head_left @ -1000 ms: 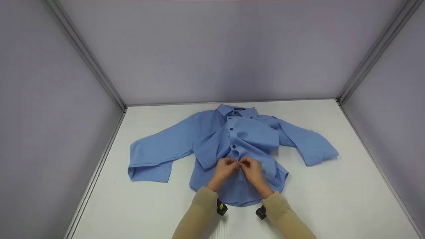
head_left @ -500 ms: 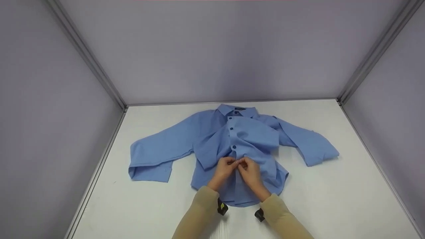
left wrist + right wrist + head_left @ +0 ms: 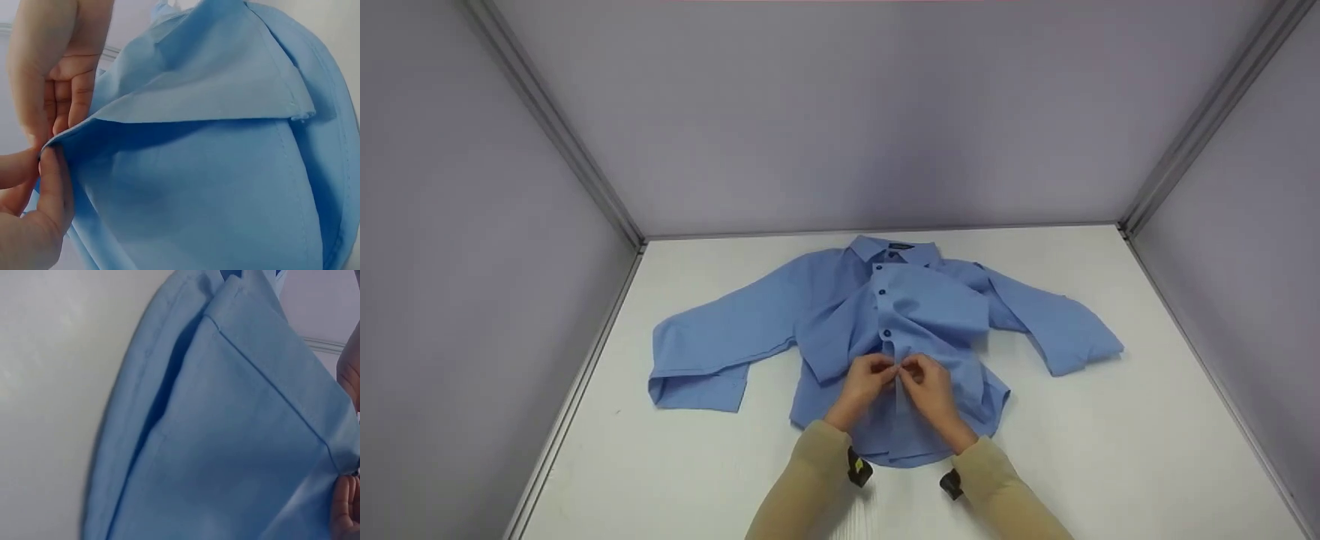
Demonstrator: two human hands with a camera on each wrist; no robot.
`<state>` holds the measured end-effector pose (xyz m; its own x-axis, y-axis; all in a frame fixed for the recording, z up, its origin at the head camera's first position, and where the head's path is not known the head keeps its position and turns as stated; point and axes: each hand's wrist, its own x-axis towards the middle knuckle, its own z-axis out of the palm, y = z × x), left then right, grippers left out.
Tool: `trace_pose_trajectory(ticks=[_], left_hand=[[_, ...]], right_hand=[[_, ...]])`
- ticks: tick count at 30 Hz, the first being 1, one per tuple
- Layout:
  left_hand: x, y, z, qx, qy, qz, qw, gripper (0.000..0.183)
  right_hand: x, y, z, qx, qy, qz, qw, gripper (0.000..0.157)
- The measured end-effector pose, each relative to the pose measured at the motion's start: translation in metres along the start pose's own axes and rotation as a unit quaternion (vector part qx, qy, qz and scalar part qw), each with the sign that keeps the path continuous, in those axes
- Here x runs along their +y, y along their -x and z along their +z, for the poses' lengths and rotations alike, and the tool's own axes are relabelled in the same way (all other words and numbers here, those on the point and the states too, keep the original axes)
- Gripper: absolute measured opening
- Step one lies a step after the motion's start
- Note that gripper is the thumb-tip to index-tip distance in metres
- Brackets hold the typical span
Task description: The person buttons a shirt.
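Note:
A blue long-sleeved shirt (image 3: 825, 289) lies front up, its collar at the far side. Both hands meet at the lower front placket, below a dark button (image 3: 886, 333). My left hand (image 3: 865, 386) pinches the placket edge with thumb and fingertips. Opposite it, my right hand (image 3: 931, 388) pinches the same spot, fingertips almost touching the left ones. The left wrist view shows the fabric edge (image 3: 107, 115) lifted between the fingers. In the right wrist view a dark button (image 3: 355, 471) peeks out beside the fingers at the right edge. The buttonhole is hidden.
The shirt lies on a white table (image 3: 1140, 435) with grey panels around it. One sleeve (image 3: 720, 330) stretches left with a folded cuff, the other sleeve (image 3: 1057, 322) bends right. Small black wrist cameras (image 3: 951, 484) sit by the beige sleeves.
The hands stay at the same placket spot with small fingertip shifts. The placket below the hands has moved slightly left since a second ago.

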<state>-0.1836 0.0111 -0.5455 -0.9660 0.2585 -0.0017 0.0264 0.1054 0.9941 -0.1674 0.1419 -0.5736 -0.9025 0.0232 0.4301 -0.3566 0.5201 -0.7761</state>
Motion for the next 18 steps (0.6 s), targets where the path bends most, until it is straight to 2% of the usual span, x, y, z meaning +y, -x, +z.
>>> trace_pose_trajectory(ticks=[4,9,13,18], left_hand=[[-0.014,-0.006,-0.001,-0.016,0.005,-0.005,0.9999,0.015],[-0.019,-0.007,0.0,-0.002,-0.062,0.038,0.9974,0.014],[-0.018,-0.006,0.002,0.022,-0.114,0.069,0.9908,0.009],[-0.018,-0.006,0.003,0.018,-0.103,0.076,0.9916,0.004]], right_hand=[[-0.002,0.001,-0.001,0.0,-0.012,0.009,1.0,0.007],[-0.004,0.002,-0.001,-0.004,-0.029,0.029,0.999,0.012],[-0.006,0.002,0.0,0.001,-0.015,0.033,0.999,0.012],[-0.008,0.002,0.0,0.01,0.026,0.038,0.999,0.004]])
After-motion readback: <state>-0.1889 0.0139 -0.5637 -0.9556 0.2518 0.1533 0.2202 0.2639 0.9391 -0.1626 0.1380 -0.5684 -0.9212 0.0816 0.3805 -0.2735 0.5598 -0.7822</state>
